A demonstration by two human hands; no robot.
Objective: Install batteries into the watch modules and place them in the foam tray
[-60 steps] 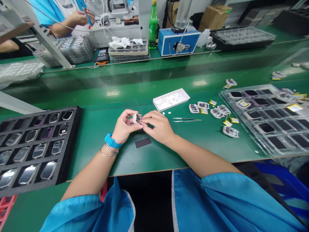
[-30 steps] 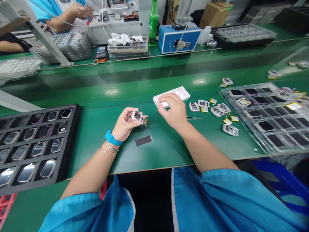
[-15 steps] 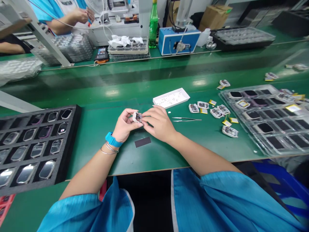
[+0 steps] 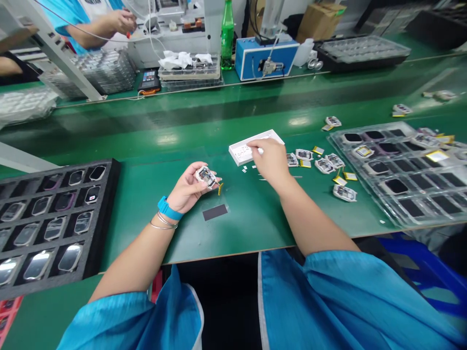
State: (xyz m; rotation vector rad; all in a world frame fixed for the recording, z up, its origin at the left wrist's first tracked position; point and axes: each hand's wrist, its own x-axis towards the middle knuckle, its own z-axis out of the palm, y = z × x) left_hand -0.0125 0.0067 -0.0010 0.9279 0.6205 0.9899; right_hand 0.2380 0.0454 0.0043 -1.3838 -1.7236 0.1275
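Observation:
My left hand (image 4: 186,188) is closed around an open smartwatch case (image 4: 206,177), its circuit parts facing up. A yellow flex strip (image 4: 220,188) hangs from the case's right side. My right hand (image 4: 272,158) is over the shallow white box (image 4: 236,155), fingers bent down to the small pieces in it. Its fingertips look pinched; what is between them is too small to make out. Beneath the right wrist lie tweezers (image 4: 297,177), partly hidden. Small white pieces (image 4: 244,168) lie in front of the box. A dark rectangular strip (image 4: 215,212) rests on the bench near my left hand.
On the left stands a black foam tray (image 4: 91,233) of watch cases. Several opened watch cases (image 4: 324,166) with batteries lie right, beside clear plastic trays (image 4: 386,214). A blue box (image 4: 244,61) and green bottle (image 4: 226,36) stand behind. Another person's hand (image 4: 124,22) is at back left.
My right hand has left the watch case and moved right and away from me, to the white box. The left hand keeps the case, now more fully visible with its yellow strip hanging.

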